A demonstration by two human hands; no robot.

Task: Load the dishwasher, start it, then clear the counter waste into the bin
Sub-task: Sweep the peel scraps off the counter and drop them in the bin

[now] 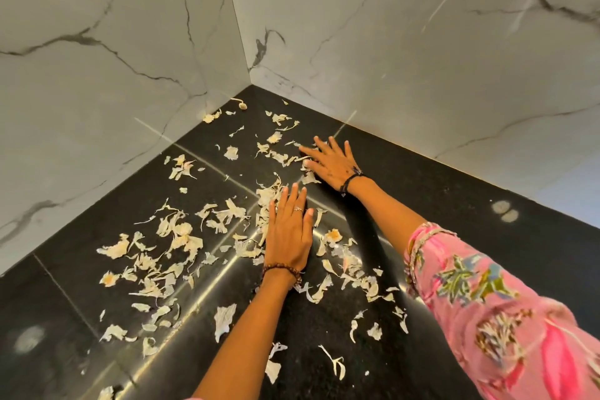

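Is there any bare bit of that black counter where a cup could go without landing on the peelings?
Yes: the counter is bare to the right, between the right hand, the pink sleeve and the marble wall. The near left corner is also mostly bare. Around and left of the left hand, up to the wall corner, peelings lie thick.

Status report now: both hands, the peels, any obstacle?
Left hand open, flat on peels. Right hand open, fingers spread on garlic peels. Peels scattered over black counter, up to wall corner. No obstacle seen.
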